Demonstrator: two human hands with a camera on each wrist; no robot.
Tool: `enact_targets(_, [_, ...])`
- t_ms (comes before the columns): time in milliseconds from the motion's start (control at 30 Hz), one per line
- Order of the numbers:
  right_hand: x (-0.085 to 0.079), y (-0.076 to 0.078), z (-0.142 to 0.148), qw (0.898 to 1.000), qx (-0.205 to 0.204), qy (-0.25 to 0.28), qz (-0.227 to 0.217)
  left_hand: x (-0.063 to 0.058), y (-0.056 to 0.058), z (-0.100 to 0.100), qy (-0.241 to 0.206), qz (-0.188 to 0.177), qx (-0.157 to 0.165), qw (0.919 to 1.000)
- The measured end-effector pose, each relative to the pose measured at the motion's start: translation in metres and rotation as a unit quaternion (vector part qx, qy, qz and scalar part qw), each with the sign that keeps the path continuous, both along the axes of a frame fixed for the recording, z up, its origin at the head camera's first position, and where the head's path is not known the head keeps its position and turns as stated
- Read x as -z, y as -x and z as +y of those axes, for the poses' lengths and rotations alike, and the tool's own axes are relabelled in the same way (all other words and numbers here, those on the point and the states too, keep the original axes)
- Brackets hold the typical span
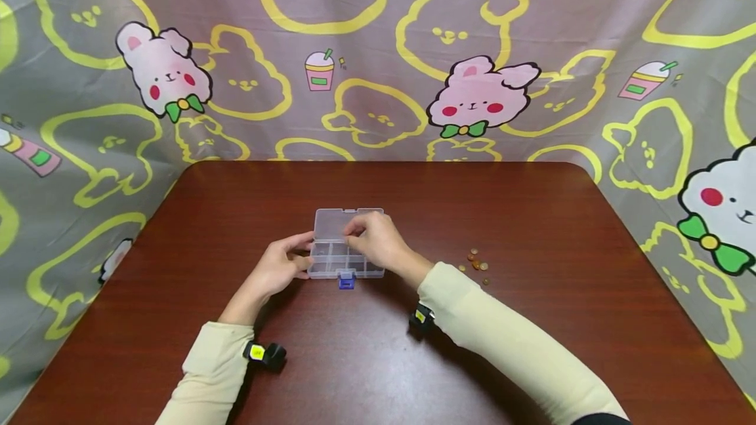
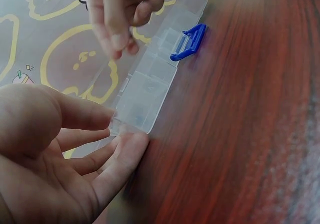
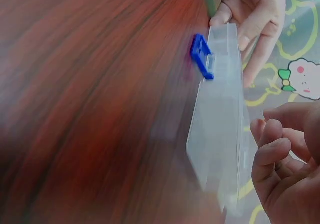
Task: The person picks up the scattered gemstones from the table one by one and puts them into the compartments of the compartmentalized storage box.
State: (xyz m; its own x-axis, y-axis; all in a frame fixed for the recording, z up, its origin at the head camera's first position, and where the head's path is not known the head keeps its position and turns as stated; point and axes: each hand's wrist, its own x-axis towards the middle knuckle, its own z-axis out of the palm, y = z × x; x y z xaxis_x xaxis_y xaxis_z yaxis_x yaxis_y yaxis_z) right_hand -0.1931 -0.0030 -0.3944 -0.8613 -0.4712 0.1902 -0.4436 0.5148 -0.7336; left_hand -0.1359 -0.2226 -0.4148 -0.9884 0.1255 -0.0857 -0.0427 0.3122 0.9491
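Observation:
A clear plastic compartment box (image 1: 336,266) lies on the table with its lid (image 1: 329,223) raised at the back. Its blue latch (image 1: 346,282) hangs at the front. My left hand (image 1: 279,266) grips the box's left end between thumb and fingers. Above the compartments hovers my right hand (image 1: 378,240), fingers curled and fingertips close together. Whether a small piece sits between those fingertips cannot be made out. In the left wrist view, a small dark spot (image 2: 150,89) shows through the near compartment's wall.
Several small round brown and gold pieces (image 1: 476,265) lie scattered on the table right of the box, beyond my right wrist. The reddish-brown wooden table (image 1: 248,195) is bordered at the back and sides by a patterned cloth (image 1: 378,71).

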Motion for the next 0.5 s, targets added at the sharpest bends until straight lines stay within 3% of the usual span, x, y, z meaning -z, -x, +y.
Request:
enact_targets(267, [0.004, -0.008, 0.033, 1.000, 0.019, 0.003, 0.012, 0.000, 0.000, -0.001, 0.002, 0.002, 0.001, 1.0000])
enact_targets(500, [0.007, -0.019, 0.066, 0.999, 0.029, 0.038, -0.023, 0.003, 0.002, 0.000, 0.016, -0.001, 0.000, 0.9999])
